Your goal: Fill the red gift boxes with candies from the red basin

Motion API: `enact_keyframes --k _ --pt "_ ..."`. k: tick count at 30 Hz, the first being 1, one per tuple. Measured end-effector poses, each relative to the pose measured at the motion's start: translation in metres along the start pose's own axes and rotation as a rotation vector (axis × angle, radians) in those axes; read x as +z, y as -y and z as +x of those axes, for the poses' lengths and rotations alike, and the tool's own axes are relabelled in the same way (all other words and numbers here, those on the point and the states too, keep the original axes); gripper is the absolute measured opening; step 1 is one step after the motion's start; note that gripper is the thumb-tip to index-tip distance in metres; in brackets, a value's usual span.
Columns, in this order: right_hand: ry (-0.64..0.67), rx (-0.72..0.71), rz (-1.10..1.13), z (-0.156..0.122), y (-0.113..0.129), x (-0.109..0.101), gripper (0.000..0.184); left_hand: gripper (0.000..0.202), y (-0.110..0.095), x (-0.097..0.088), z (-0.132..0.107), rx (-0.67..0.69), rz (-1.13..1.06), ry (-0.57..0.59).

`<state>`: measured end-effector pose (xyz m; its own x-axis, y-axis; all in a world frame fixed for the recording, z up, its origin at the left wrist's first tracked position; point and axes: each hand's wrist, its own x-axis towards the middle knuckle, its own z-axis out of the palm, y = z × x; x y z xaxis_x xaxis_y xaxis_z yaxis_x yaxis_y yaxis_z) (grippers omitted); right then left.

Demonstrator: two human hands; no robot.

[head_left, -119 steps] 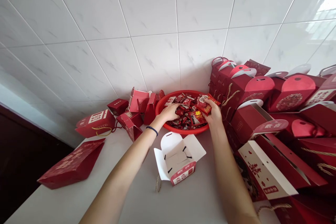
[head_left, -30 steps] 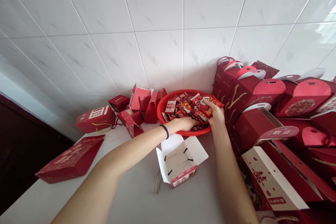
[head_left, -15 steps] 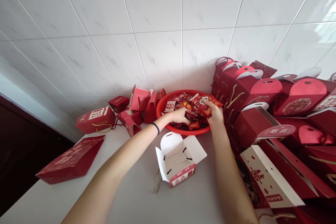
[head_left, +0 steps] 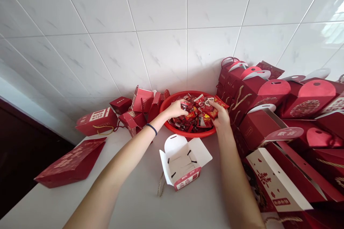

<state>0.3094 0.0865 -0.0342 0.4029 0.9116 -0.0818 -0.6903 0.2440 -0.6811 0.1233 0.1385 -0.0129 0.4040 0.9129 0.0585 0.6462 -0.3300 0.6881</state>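
Fingers (head_left: 215,106) of the right hand (head_left: 222,117) clamp at least two red packets (head_left: 208,103) over one basin (head_left: 193,135); whether the left hand (head_left: 174,110) grips, I cannot tell. One open box (head_left: 187,180) stands before the basin; right of the basin, overlapping boxes (head_left: 306,106) are partly cut off.

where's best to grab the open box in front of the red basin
Probably the near printed wall of the box, from the person's side, thumb inside: no flap sticks up there, while the white flaps on its other sides splay out and may bend.
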Motion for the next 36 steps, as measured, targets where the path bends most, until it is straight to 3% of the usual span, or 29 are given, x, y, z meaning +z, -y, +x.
enact_keyframes --k 8,14,20,27,29,33,36 --pt "0.024 0.022 -0.026 -0.005 0.002 0.002 0.019 0.079 -0.011 -0.022 -0.012 0.141 0.263 -0.036" --pt "0.045 0.016 -0.048 -0.010 0.002 0.004 0.023 0.087 -0.011 -0.025 -0.021 0.115 0.494 -0.005" --pt "0.059 0.006 -0.075 -0.012 0.001 0.004 0.026 0.083 -0.009 -0.033 -0.032 0.067 0.322 -0.026" --pt "0.117 0.053 -0.095 -0.021 0.008 0.002 0.022 0.049 -0.009 -0.040 -0.056 0.072 -0.075 -0.074" --pt "0.139 0.063 -0.100 -0.028 0.013 0.002 0.024 0.047 -0.014 -0.041 -0.071 0.126 -0.147 -0.018" --pt "0.229 0.040 -0.153 -0.047 0.028 0.001 0.030 0.046 -0.025 -0.041 -0.110 0.191 -0.153 0.201" --pt "0.324 0.039 -0.265 -0.066 0.042 0.002 0.036 0.028 -0.030 -0.040 -0.139 0.219 0.017 0.214"
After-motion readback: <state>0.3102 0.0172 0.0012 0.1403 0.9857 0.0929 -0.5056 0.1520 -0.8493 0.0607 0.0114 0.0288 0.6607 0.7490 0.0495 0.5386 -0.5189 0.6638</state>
